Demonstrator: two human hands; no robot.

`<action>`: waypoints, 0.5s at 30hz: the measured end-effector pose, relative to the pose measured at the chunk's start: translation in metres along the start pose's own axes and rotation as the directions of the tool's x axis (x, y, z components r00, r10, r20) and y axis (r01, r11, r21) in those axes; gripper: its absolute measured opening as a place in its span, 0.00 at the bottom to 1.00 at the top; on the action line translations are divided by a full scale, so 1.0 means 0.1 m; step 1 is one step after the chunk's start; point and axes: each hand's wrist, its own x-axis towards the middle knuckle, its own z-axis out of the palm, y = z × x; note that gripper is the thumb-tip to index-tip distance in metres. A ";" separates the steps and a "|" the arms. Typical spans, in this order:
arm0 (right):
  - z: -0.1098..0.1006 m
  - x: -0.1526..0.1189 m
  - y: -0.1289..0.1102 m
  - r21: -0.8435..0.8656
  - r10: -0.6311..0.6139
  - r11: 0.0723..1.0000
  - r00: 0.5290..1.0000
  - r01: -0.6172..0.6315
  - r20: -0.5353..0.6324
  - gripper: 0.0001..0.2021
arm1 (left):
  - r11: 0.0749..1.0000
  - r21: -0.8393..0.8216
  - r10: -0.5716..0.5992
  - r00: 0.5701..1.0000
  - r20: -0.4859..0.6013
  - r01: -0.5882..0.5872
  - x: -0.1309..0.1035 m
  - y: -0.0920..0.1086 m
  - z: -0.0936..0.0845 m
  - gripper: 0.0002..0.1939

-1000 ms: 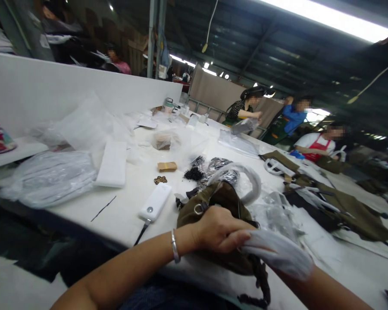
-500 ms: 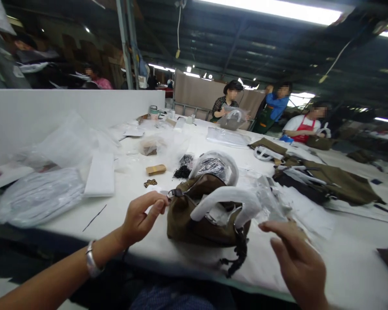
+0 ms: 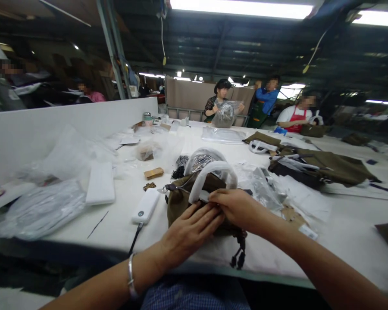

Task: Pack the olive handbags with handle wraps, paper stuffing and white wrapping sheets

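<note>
An olive-brown handbag (image 3: 177, 204) stands on the white table before me, its two handles (image 3: 205, 174) wrapped in white padding. My left hand (image 3: 194, 230) lies flat against the bag's near side, fingers stretched out and close together. Over the bag's front rim, at the foot of the near handle, my right hand (image 3: 234, 206) has its fingers bent and closed on the bag's edge; the exact grip is partly hidden. Dark cords with tassels (image 3: 238, 254) hang from the bag's right end. Left of it lies a white power bank (image 3: 147, 206) with a black cable.
Clear plastic bags (image 3: 48, 206) and a white pad (image 3: 100, 183) lie at left. A brown paper bundle (image 3: 154, 173) and black bits (image 3: 177, 172) are behind the handbag. More olive bags (image 3: 333, 165) lie at right. Across the table, a person (image 3: 221, 103) holds a plastic-wrapped bag.
My left hand has let go of the bag's left end and moved right onto its front. My right hand has come in to the near handle's foot. The power bank is now uncovered.
</note>
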 end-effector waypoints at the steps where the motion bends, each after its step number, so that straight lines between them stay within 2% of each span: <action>1: -0.09 0.01 0.03 0.035 0.009 0.999 0.997 -0.006 -0.071 0.14 | 0.997 0.050 -0.060 0.998 0.023 0.059 0.04 0.02 0.03 0.23; 2: -0.17 0.00 0.06 0.077 0.049 0.996 0.979 -0.034 -0.197 0.12 | 0.991 0.080 -0.115 0.993 0.040 0.111 0.08 0.03 0.06 0.25; 3: -0.22 0.00 0.11 0.128 0.117 0.989 0.928 -0.076 -0.354 0.11 | 0.984 0.093 -0.155 0.987 0.051 0.150 0.11 0.04 0.08 0.26; 4: -0.25 0.00 0.16 0.195 0.206 0.973 0.842 -0.122 -0.498 0.10 | 0.980 0.091 -0.179 0.983 0.048 0.174 0.14 0.04 0.10 0.25; 5: -0.25 0.00 0.22 0.282 0.304 0.945 0.751 -0.164 -0.585 0.09 | 0.981 0.077 -0.181 0.983 0.031 0.179 0.16 0.04 0.11 0.22; 6: -0.22 0.00 0.28 0.388 0.404 0.901 0.696 -0.191 -0.593 0.07 | 0.985 0.056 -0.164 0.986 0.010 0.163 0.18 0.04 0.12 0.18; 7: -0.17 0.02 0.34 0.509 0.491 0.834 0.704 -0.211 -0.513 0.06 | 0.989 0.036 -0.141 0.990 -0.018 0.142 0.18 0.04 0.14 0.14; 8: -0.12 0.04 0.39 0.626 0.541 0.740 0.772 -0.248 -0.333 0.09 | 0.992 0.020 -0.123 0.991 -0.045 0.124 0.18 0.04 0.16 0.10; 9: -0.05 0.07 0.43 0.707 0.523 0.632 0.848 -0.318 -0.086 0.13 | 0.994 0.004 -0.110 0.991 -0.070 0.111 0.18 0.05 0.18 0.08; 10: 0.01 0.10 0.46 0.732 0.434 0.544 0.884 -0.411 0.175 0.17 | 0.995 -0.012 -0.097 0.991 -0.093 0.096 0.17 0.05 0.20 0.06; 11: 0.06 0.14 0.48 0.705 0.303 0.504 0.867 -0.499 0.396 0.19 | 0.997 -0.028 -0.073 0.991 -0.110 0.071 0.17 0.05 0.23 0.06; 12: 0.11 0.19 0.48 0.648 0.176 0.524 0.815 -0.552 0.552 0.20 | 0.998 -0.049 -0.036 0.990 -0.134 0.029 0.16 0.05 0.26 0.06; 13: 0.16 0.24 0.48 0.587 0.074 0.595 0.765 -0.549 0.640 0.19 | 0.997 -0.074 0.013 0.986 -0.168 -0.026 0.16 0.04 0.29 0.06; 14: 0.21 0.30 0.46 0.537 0.015 0.696 0.757 -0.477 0.653 0.16 | 0.991 -0.096 0.067 0.973 -0.220 -0.090 0.16 0.02 0.33 0.07; 15: 0.26 0.36 0.44 0.490 -0.011 0.794 0.798 -0.359 0.602 0.13 | 0.984 -0.105 0.109 0.951 -0.288 -0.145 0.17 0.00 0.36 0.07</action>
